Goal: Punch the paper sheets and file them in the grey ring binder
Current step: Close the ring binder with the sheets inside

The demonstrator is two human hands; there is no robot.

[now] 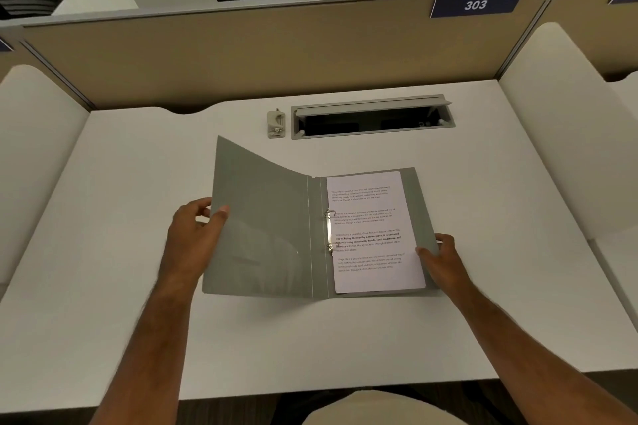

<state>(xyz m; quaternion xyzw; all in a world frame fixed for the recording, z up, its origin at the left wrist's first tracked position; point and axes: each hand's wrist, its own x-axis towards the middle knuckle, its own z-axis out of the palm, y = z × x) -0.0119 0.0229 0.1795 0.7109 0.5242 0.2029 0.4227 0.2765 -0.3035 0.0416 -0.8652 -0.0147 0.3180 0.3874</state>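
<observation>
Grey binder (pixel 262 235) cover in left grip (pixel 198 228), right grip (pixel 436 257) holding its edge; punch (pixel 276 124) beyond

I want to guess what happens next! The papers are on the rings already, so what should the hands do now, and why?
Probably swing the raised cover over to close the grey ring binder. The paper sheets already sit on the rings, which look closed. The left hand grips the lifted cover's edge, while the right hand holds the other side steady. The hole punch sits apart.
</observation>
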